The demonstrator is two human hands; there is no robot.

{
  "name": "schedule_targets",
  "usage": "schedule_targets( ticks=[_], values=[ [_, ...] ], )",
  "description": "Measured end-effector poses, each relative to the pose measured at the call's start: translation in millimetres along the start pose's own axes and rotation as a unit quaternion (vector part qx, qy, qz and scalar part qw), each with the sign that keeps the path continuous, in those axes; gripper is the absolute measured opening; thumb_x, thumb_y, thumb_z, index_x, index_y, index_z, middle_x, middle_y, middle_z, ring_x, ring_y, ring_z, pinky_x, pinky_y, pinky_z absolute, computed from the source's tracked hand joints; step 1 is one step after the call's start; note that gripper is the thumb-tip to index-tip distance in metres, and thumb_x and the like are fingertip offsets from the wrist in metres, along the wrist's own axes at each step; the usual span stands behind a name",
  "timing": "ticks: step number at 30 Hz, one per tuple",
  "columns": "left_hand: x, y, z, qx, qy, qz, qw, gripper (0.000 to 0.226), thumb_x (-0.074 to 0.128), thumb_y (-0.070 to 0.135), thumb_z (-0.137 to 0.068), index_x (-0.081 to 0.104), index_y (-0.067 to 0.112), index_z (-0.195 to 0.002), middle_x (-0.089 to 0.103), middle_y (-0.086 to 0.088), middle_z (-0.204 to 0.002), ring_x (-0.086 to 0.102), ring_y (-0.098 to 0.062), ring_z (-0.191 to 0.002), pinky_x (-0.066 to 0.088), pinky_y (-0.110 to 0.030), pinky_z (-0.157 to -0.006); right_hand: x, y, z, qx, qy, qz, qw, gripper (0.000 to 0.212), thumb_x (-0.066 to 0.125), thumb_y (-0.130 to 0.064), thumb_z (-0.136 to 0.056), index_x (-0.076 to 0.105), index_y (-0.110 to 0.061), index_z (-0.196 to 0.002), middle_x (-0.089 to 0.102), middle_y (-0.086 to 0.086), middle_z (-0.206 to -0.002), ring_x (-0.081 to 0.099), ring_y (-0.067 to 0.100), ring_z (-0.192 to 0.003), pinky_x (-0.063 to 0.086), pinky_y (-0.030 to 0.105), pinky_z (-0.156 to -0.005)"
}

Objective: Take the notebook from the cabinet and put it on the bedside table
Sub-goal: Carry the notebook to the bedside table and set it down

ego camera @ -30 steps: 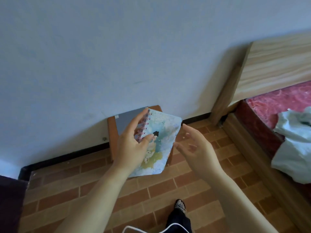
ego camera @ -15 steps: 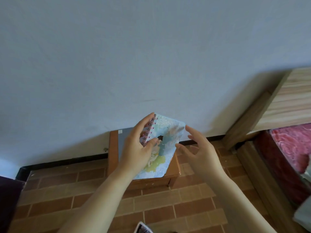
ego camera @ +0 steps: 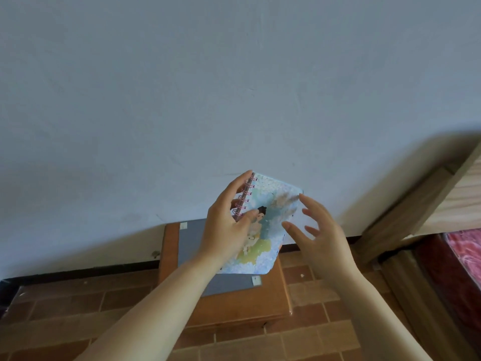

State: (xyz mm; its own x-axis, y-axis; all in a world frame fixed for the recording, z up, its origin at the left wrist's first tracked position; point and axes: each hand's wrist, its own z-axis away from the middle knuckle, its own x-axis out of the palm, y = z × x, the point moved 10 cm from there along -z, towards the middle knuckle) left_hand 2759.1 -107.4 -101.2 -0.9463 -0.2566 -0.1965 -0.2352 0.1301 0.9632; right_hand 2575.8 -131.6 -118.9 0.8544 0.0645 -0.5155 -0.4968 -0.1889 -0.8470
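Observation:
A spiral notebook (ego camera: 270, 225) with a pale blue illustrated cover and pink wire binding is held in the air above the bedside table (ego camera: 223, 306). My left hand (ego camera: 229, 225) grips it along the spiral edge, thumb on the cover. My right hand (ego camera: 317, 230) hovers just right of the notebook, fingers spread, near its right edge without clearly touching it. The bedside table is a low brown wooden piece against the wall with a grey sheet (ego camera: 192, 241) taped on its top.
A wooden bed headboard (ego camera: 429, 204) and a red patterned mattress (ego camera: 463, 246) stand at the right. The floor (ego camera: 65, 308) is brown brick-pattern tile. A plain grey-blue wall (ego camera: 208, 87) fills the upper view.
The view has swung left and closer to the bedside table, so more of its top shows and the bed slides out right. The notebook stays in my left hand, my right hand still beside it.

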Motion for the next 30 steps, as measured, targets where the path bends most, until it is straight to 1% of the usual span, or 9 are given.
schedule_targets(
  ticks=[5,7,10,14,18,20,23,27,30],
  values=[
    [21.9,-65.5,-24.4,0.028,0.031,0.005,0.999,0.068,0.066,-0.001,-0.077,0.047,0.042,-0.126,0.05,0.032,-0.118,0.053,0.011,-0.103,0.048,-0.013,-0.08,35.1,58.7,-29.4,-0.047,-0.001,0.023,0.999,0.061,0.067,-0.033,-0.079,0.041,-0.028,-0.134,0.039,-0.015,-0.14,0.043,0.004,-0.121,0.042,0.022,-0.092],
    [30.5,-97.2,-32.9,0.036,0.04,0.012,0.999,0.068,0.065,-0.002,-0.078,0.046,0.041,-0.126,0.051,0.029,-0.118,0.054,0.01,-0.1,0.047,-0.011,-0.076,49.7,85.6,-40.2,-0.061,0.006,0.027,0.998,0.062,0.067,-0.033,-0.079,0.04,-0.027,-0.135,0.039,-0.014,-0.14,0.043,0.004,-0.122,0.042,0.023,-0.093],
    [43.8,-148.1,-44.0,0.05,0.054,0.019,0.997,0.068,0.064,-0.003,-0.078,0.045,0.042,-0.126,0.053,0.021,-0.121,0.054,0.009,-0.102,0.046,-0.01,-0.078,72.8,126.9,-52.9,-0.082,0.018,0.037,0.996,0.062,0.066,-0.033,-0.08,0.04,-0.026,-0.136,0.038,-0.012,-0.141,0.043,0.005,-0.121,0.042,0.023,-0.093],
    [61.4,-214.1,-50.7,0.054,0.06,0.031,0.996,0.066,0.064,-0.001,-0.08,0.043,0.042,-0.125,0.053,0.017,-0.117,0.052,0.015,-0.1,0.044,-0.006,-0.072,102.9,181.2,-64.7,-0.104,0.034,0.048,0.993,0.063,0.065,-0.035,-0.079,0.039,-0.025,-0.136,0.037,-0.01,-0.142,0.044,0.007,-0.12,0.043,0.024,-0.093],
    [70.4,-277.3,-51.5,0.049,0.075,0.053,0.995,0.065,0.064,0.001,-0.08,0.043,0.041,-0.127,0.054,0.011,-0.119,0.056,0.001,-0.104,0.047,-0.009,-0.072,134.0,229.1,-69.6,-0.12,0.039,0.053,0.991,0.063,0.064,-0.036,-0.079,0.039,-0.025,-0.136,0.036,-0.01,-0.143,0.043,0.006,-0.121,0.039,0.02,-0.09],
    [73.1,-305.4,-50.6,0.042,0.082,0.059,0.994,0.065,0.065,0.003,-0.081,0.043,0.042,-0.127,0.054,0.013,-0.118,0.056,0.004,-0.101,0.049,-0.011,-0.072,147.6,250.1,-70.7,-0.126,0.038,0.049,0.99,0.063,0.065,-0.036,-0.079,0.038,-0.026,-0.136,0.036,-0.012,-0.143,0.043,0.005,-0.122,0.04,0.02,-0.091],
    [76.0,-340.8,-47.4,0.028,0.096,0.067,0.993,0.065,0.065,0.004,-0.081,0.043,0.044,-0.127,0.055,0.014,-0.117,0.055,0.012,-0.094,0.048,-0.009,-0.068,164.0,274.4,-74.1,-0.13,0.042,0.062,0.989,0.064,0.065,-0.038,-0.079,0.038,-0.027,-0.137,0.035,-0.011,-0.144,0.043,0.008,-0.123,0.042,0.025,-0.095],
    [76.9,-377.0,-45.7,0.009,0.114,0.075,0.991,0.066,0.065,0.004,-0.081,0.042,0.044,-0.128,0.055,0.012,-0.119,0.058,0.0,-0.097,0.051,-0.013,-0.068,181.0,294.6,-74.7,-0.134,0.033,0.088,0.986,0.065,0.064,-0.039,-0.08,0.037,-0.026,-0.137,0.035,-0.008,-0.145,0.041,0.012,-0.127,0.042,0.04,-0.102],
    [78.0,-395.2,-48.1,-0.004,0.115,0.078,0.99,0.066,0.065,0.003,-0.081,0.041,0.041,-0.13,0.054,0.01,-0.121,0.056,-0.002,-0.104,0.051,-0.013,-0.072,190.4,306.0,-72.8,-0.126,0.021,0.097,0.987,0.066,0.064,-0.039,-0.08,0.036,-0.024,-0.138,0.034,-0.007,-0.146,0.04,0.013,-0.127,0.041,0.042,-0.103]
  ],
)
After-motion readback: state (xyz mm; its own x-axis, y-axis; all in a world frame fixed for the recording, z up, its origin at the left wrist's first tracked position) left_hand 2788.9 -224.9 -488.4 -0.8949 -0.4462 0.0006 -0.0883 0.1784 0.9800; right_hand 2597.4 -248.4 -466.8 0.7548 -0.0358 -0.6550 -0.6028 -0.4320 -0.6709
